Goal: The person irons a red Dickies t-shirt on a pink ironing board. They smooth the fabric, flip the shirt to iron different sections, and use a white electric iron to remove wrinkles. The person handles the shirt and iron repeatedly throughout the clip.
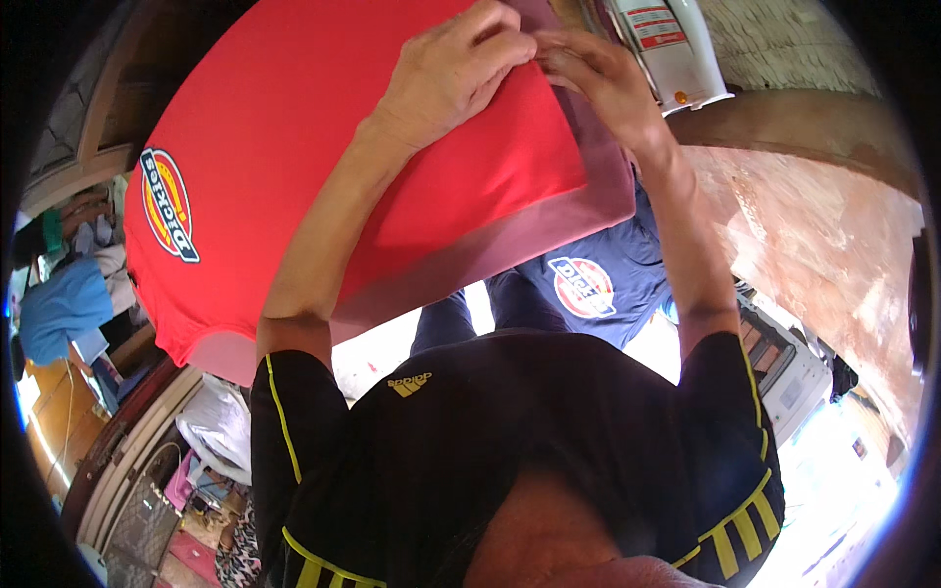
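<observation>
A red T-shirt [294,108] with a printed logo on its left part lies spread over a padded board with a dull maroon cover [470,233]. At the shirt's far right edge, my left hand [456,73] is closed, its curled fingers pinching the cloth. My right hand [608,88] comes in from the right, slightly blurred, its thumb and fingers closed on the same bit of edge. The fingertips of both hands meet there and partly hide what lies between them.
A white appliance [667,49] with a red label stands just beyond my right hand. Below the board hangs a dark blue T-shirt [588,284] with a similar logo. Blue cloth [67,309] is at the far left, and a white bag [218,426] at lower left. A grey-white device [784,367] sits at right.
</observation>
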Action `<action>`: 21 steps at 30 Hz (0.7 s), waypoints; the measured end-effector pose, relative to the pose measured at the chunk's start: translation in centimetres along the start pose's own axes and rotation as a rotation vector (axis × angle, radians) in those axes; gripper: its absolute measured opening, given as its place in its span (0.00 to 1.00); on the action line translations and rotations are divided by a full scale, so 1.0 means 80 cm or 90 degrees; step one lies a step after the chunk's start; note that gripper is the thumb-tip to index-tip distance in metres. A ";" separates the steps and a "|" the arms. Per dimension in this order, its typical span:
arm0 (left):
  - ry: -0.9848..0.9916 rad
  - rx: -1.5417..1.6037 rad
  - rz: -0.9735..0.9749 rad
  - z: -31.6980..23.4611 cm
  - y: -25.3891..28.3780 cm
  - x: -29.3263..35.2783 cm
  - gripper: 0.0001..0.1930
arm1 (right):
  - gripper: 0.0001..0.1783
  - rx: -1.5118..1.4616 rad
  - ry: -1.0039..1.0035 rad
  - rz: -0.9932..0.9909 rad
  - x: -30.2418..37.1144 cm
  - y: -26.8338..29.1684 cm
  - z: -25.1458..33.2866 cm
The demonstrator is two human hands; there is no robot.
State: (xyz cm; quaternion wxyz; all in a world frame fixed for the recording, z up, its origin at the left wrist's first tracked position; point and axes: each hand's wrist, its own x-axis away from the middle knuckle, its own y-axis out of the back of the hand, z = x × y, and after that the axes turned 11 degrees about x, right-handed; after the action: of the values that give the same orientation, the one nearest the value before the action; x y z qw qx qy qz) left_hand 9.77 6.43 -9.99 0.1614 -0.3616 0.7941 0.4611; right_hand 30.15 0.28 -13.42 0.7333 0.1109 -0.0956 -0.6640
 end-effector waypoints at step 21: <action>0.213 -0.172 -0.101 0.045 0.011 0.104 0.18 | 0.20 0.277 0.049 0.353 0.019 0.000 -0.022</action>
State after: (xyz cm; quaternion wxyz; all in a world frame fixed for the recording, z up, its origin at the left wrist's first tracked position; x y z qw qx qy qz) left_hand 3.14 6.26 -16.22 0.0132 -0.5128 0.7098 0.4827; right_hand 30.83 -1.20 -15.07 0.8481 0.2591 -0.2335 -0.3989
